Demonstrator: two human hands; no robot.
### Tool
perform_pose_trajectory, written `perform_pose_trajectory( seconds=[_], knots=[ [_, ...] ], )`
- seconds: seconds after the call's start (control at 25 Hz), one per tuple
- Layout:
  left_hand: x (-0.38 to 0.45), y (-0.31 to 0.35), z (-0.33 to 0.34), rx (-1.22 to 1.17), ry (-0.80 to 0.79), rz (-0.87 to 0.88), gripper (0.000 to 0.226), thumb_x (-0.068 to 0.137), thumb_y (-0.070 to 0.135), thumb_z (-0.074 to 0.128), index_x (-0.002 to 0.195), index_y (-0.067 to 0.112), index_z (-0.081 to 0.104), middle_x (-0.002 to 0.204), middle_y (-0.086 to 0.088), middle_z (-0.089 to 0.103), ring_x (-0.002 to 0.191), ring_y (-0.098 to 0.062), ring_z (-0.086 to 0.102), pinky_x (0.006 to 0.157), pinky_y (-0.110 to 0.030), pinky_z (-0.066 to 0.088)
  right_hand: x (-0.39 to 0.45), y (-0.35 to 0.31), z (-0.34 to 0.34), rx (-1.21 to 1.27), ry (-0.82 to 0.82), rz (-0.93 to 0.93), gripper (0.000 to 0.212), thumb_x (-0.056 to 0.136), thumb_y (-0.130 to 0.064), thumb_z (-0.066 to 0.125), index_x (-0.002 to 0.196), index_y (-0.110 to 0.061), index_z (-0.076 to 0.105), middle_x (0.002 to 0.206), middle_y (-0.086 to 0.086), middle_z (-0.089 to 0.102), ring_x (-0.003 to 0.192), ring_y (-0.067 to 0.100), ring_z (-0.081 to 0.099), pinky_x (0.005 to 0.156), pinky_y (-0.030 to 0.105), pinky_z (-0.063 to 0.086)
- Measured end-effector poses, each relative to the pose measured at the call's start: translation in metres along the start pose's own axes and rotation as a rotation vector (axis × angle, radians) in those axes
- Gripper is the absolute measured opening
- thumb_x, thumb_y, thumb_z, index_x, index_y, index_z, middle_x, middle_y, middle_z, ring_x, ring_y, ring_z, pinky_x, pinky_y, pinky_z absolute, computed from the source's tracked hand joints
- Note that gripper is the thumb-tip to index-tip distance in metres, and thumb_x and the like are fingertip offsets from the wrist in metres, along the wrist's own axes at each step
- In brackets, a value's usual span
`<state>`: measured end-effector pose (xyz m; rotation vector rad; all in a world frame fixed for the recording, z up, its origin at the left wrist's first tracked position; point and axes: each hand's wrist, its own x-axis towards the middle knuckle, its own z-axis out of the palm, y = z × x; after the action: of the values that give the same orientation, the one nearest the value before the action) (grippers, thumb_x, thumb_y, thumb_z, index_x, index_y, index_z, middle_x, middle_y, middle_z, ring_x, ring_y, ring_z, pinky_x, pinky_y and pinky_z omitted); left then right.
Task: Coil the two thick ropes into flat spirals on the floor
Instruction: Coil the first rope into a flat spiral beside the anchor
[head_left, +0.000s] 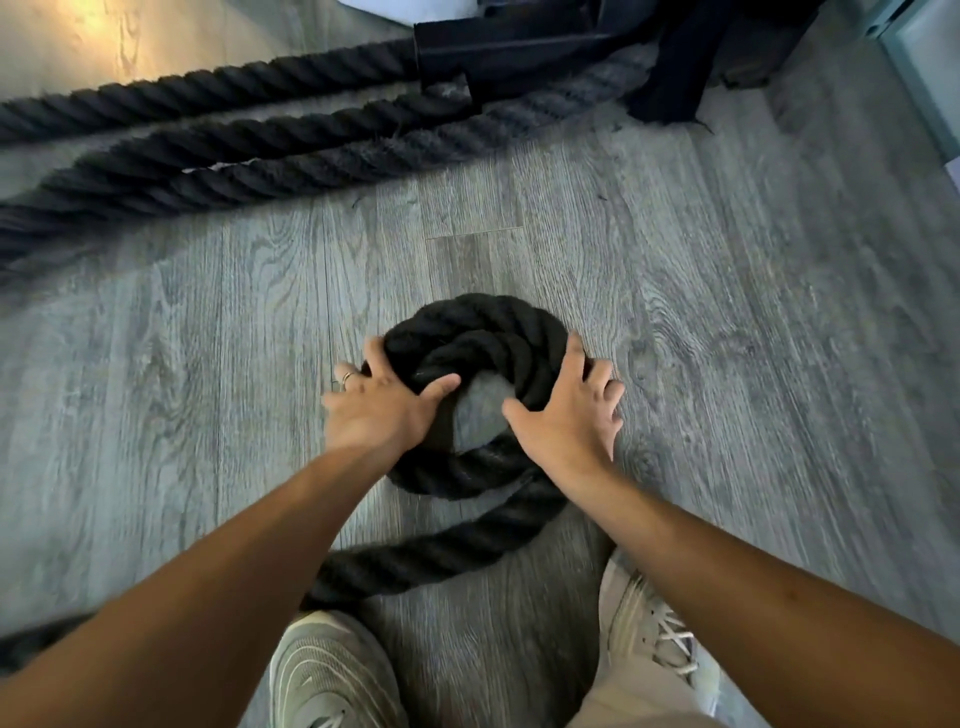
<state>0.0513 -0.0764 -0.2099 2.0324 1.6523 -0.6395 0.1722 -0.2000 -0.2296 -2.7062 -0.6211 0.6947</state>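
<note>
A thick black rope lies in a small tight coil (480, 353) on the grey wood floor, with a bare patch of floor showing in its middle. My left hand (382, 402) grips the coil's left side, thumb hooked over the inner turn. My right hand (569, 410) presses on the coil's right side with fingers spread over the outer turn. The rope's loose tail (447, 551) curves from the coil's near edge toward my left foot and runs off to the lower left. Other stretches of thick black rope (249, 140) lie straight across the floor at the upper left.
A black metal frame (519, 47) stands at the top, with the far ropes running under it. My two pale shoes (327, 675) are planted just behind the coil. Bright light falls on the floor at the top left. A pale wall edge runs along the upper right.
</note>
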Motion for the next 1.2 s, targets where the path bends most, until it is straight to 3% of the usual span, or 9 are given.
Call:
perform_pose_trajectory(
  seconds=[0.08, 0.2, 0.32, 0.56, 0.76, 0.84, 1.0, 1.08, 1.2],
  knots=[
    [0.008, -0.001, -0.002, -0.017, 0.013, 0.023, 0.123, 0.068, 0.092, 0.045, 0.157, 0.025, -0.006, 0.160, -0.027, 0.013, 0.141, -0.049, 0.029, 0.110, -0.054, 0.037, 0.004, 0.006, -0.002, 0.007, -0.007, -0.064, 0.106, 0.076, -0.052, 0.072, 0.158, -0.027, 0.009, 0.145, 0.007, 0.028, 0.131, 0.033, 0.030, 0.103, 0.054, 0.035],
    [0.024, 0.011, -0.011, 0.130, 0.150, 0.431, 0.110, 0.073, 0.087, 0.048, 0.155, 0.040, -0.007, 0.165, -0.015, 0.010, 0.147, -0.042, 0.019, 0.109, -0.062, 0.036, 0.013, 0.004, -0.003, 0.001, -0.034, -0.145, 0.104, 0.074, -0.051, 0.072, 0.157, -0.029, 0.013, 0.143, 0.003, 0.029, 0.129, 0.030, 0.031, 0.105, 0.054, 0.036],
    [0.039, 0.023, -0.011, 0.333, 0.196, 0.697, 0.083, 0.087, 0.079, 0.028, 0.154, 0.047, -0.008, 0.160, -0.012, 0.022, 0.136, -0.039, 0.033, 0.096, -0.061, 0.047, 0.014, 0.000, -0.004, -0.028, -0.052, -0.225, 0.105, 0.072, -0.052, 0.073, 0.156, -0.031, 0.013, 0.143, 0.003, 0.031, 0.128, 0.030, 0.033, 0.104, 0.054, 0.038],
    [0.029, 0.022, 0.006, 0.401, 0.289, 0.514, 0.071, 0.094, 0.070, 0.015, 0.151, 0.047, -0.021, 0.161, -0.012, 0.019, 0.126, -0.040, 0.038, 0.083, -0.054, 0.049, -0.033, -0.002, 0.006, 0.100, -0.085, 0.150, 0.141, 0.054, -0.071, 0.079, 0.155, -0.031, -0.011, 0.147, 0.009, 0.020, 0.134, 0.032, 0.024, 0.103, 0.054, 0.033],
    [0.048, 0.022, -0.008, 0.302, -0.010, 0.098, 0.067, 0.102, 0.053, 0.019, 0.144, 0.046, -0.033, 0.165, -0.022, -0.010, 0.146, -0.048, 0.018, 0.107, -0.060, 0.036, -0.037, -0.003, 0.010, 0.143, -0.025, 0.176, 0.129, 0.064, -0.069, 0.072, 0.157, -0.026, -0.007, 0.144, 0.008, 0.023, 0.132, 0.031, 0.026, 0.102, 0.052, 0.033],
    [0.052, 0.017, -0.007, 0.241, -0.088, 0.007, 0.061, 0.103, 0.042, 0.018, 0.148, 0.049, -0.023, 0.164, -0.018, -0.020, 0.147, -0.048, 0.017, 0.108, -0.061, 0.033, -0.021, -0.006, 0.007, 0.117, -0.037, 0.131, 0.124, 0.068, -0.064, 0.075, 0.157, -0.024, -0.001, 0.142, 0.008, 0.025, 0.131, 0.033, 0.028, 0.102, 0.052, 0.034],
    [0.029, -0.005, -0.006, -0.035, -0.102, -0.154, 0.089, 0.097, 0.064, 0.033, 0.154, 0.030, -0.026, 0.163, -0.027, 0.000, 0.139, -0.048, 0.034, 0.103, -0.057, 0.046, 0.010, -0.004, 0.002, 0.111, -0.083, -0.051, 0.113, 0.070, -0.048, 0.080, 0.157, -0.024, 0.012, 0.144, 0.007, 0.026, 0.131, 0.035, 0.029, 0.108, 0.054, 0.036],
    [0.029, -0.009, -0.023, -0.064, -0.048, -0.099, 0.105, 0.087, 0.074, 0.048, 0.156, 0.031, -0.019, 0.162, -0.025, 0.002, 0.136, -0.051, 0.038, 0.101, -0.057, 0.047, 0.019, -0.005, 0.002, 0.099, -0.118, -0.095, 0.115, 0.069, -0.047, 0.081, 0.157, -0.025, 0.011, 0.146, 0.006, 0.025, 0.132, 0.035, 0.028, 0.108, 0.055, 0.036],
    [0.052, 0.000, -0.045, 0.085, 0.083, 0.244, 0.102, 0.083, 0.077, 0.050, 0.156, 0.041, -0.012, 0.165, -0.020, 0.003, 0.145, -0.049, 0.021, 0.115, -0.057, 0.030, 0.025, -0.008, 0.001, 0.057, -0.116, -0.129, 0.118, 0.068, -0.050, 0.081, 0.158, -0.025, 0.008, 0.146, 0.006, 0.025, 0.134, 0.035, 0.028, 0.106, 0.056, 0.039]
  ],
)
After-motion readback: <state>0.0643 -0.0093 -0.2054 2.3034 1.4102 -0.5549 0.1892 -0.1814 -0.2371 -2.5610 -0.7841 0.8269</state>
